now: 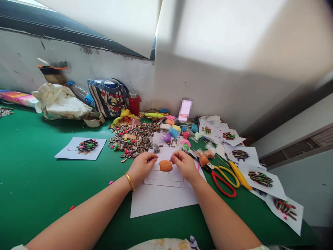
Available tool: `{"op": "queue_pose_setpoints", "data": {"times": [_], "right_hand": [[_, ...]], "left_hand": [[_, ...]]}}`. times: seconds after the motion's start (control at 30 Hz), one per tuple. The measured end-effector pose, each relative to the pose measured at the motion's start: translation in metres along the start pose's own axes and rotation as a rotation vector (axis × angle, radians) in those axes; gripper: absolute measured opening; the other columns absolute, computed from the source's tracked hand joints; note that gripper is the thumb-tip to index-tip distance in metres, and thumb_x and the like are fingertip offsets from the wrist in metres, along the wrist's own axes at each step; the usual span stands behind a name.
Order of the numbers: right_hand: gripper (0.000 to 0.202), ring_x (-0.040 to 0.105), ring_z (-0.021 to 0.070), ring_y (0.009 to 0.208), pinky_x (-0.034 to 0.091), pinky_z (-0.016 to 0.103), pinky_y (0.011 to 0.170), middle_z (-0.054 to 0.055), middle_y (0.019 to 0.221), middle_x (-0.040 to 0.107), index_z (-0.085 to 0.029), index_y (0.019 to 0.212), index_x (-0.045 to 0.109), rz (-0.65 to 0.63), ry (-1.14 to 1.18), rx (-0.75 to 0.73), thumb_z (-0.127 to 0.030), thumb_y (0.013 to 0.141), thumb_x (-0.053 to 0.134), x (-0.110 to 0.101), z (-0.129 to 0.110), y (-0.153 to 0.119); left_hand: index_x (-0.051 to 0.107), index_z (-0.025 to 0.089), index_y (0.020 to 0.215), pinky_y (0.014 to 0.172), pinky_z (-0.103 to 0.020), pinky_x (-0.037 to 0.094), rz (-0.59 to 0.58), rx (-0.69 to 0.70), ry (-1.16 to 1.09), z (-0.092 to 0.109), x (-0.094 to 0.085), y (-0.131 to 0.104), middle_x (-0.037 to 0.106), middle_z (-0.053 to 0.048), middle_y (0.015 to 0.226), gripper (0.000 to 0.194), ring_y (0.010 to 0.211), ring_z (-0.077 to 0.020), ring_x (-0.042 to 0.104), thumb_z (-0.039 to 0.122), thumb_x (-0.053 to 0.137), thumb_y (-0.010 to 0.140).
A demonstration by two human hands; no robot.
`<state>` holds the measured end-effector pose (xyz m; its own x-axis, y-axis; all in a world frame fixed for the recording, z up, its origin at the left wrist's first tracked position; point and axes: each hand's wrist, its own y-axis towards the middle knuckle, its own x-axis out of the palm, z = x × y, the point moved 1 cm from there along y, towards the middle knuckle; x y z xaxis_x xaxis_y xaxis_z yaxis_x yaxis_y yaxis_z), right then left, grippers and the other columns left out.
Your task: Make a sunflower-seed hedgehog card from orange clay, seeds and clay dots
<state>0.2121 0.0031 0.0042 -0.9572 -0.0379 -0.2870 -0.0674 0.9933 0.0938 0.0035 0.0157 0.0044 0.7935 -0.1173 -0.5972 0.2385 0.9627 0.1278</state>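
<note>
Up against a scuffed wall, got an orange clay blob on paper on a green table, between left hand and right hand. Got fingers curled in, can't tell if pinching anything. Also spotting seeds just beyond, scissors off right.

Green table: seed heap, white paper, scissors, red flask.

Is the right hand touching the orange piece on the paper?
Cannot tell. In the head view, the right hand has its fingers close by the orange piece, but contact or gap is unclear.
</note>
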Motion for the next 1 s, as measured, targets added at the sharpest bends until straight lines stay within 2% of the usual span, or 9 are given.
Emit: {"op": "queue_pose_setpoints", "data": {"times": [0.13, 0.23, 0.43, 0.57, 0.7, 0.83, 1.0], "right_hand": [[0.022, 0.064, 0.0191, 0.084, 0.050, 0.033, 0.078, 0.004, 0.090, 0.070, -0.020, 0.096, 0.067, 0.014, -0.062, 0.026, -0.032, 0.079, 0.057, 0.000, 0.005, 0.004], [0.021, 0.063, 0.0209, 0.092, 0.049, 0.036, 0.085, 0.006, 0.099, 0.070, -0.020, 0.093, 0.069, 0.033, -0.166, 0.005, -0.029, 0.078, 0.057, -0.003, 0.008, 0.007], [0.020, 0.063, 0.0217, 0.094, 0.049, 0.038, 0.087, 0.005, 0.099, 0.070, -0.021, 0.093, 0.069, 0.007, -0.205, -0.032, -0.027, 0.079, 0.055, -0.004, 0.020, 0.012], [0.020, 0.065, 0.0210, 0.089, 0.051, 0.036, 0.082, 0.005, 0.095, 0.071, -0.022, 0.095, 0.067, 0.015, -0.108, -0.007, -0.030, 0.079, 0.057, -0.003, 0.026, 0.014], [0.019, 0.065, 0.0190, 0.078, 0.052, 0.032, 0.073, 0.003, 0.084, 0.070, -0.020, 0.091, 0.065, 0.012, -0.018, 0.027, -0.034, 0.081, 0.058, -0.002, 0.020, 0.011], [0.021, 0.061, 0.0173, 0.071, 0.048, 0.029, 0.067, 0.001, 0.074, 0.066, -0.019, 0.081, 0.064, 0.016, -0.098, -0.020, -0.039, 0.082, 0.058, -0.003, 0.010, 0.006], [0.019, 0.063, 0.0200, 0.090, 0.048, 0.033, 0.081, 0.004, 0.095, 0.070, -0.021, 0.093, 0.069, 0.017, -0.159, -0.095, -0.031, 0.082, 0.057, 0.002, 0.009, 0.004]], "left_hand": [[0.072, 0.021, 0.091, 0.081, -0.034, 0.050, -0.004, 0.005, 0.008, 0.001, -0.001, 0.000, 0.073, -0.006, 0.095, 0.025, 0.089, -0.0226, 0.066, 0.033, 0.052, 0.083], [0.073, 0.021, 0.091, 0.081, -0.034, 0.049, -0.002, 0.009, 0.011, 0.002, -0.001, 0.000, 0.073, -0.006, 0.094, 0.025, 0.088, -0.0225, 0.065, 0.033, 0.052, 0.082], [0.073, 0.022, 0.089, 0.081, -0.034, 0.049, 0.022, 0.006, -0.014, 0.001, 0.002, -0.002, 0.073, -0.005, 0.093, 0.023, 0.088, -0.0224, 0.065, 0.032, 0.054, 0.081], [0.073, 0.022, 0.088, 0.080, -0.033, 0.050, 0.014, -0.019, -0.030, 0.002, 0.003, -0.003, 0.073, -0.005, 0.090, 0.022, 0.084, -0.0218, 0.065, 0.031, 0.055, 0.079], [0.073, 0.022, 0.089, 0.080, -0.033, 0.050, 0.003, -0.027, -0.040, 0.002, 0.003, -0.003, 0.073, -0.005, 0.091, 0.023, 0.085, -0.0220, 0.065, 0.031, 0.054, 0.080], [0.073, 0.023, 0.088, 0.082, -0.034, 0.049, 0.013, -0.015, -0.050, 0.000, 0.004, -0.002, 0.073, -0.004, 0.091, 0.022, 0.086, -0.0221, 0.065, 0.031, 0.055, 0.079], [0.073, 0.022, 0.089, 0.081, -0.033, 0.050, 0.010, -0.021, -0.040, 0.000, 0.004, -0.002, 0.073, -0.004, 0.089, 0.023, 0.085, -0.0220, 0.065, 0.031, 0.055, 0.079]]}}
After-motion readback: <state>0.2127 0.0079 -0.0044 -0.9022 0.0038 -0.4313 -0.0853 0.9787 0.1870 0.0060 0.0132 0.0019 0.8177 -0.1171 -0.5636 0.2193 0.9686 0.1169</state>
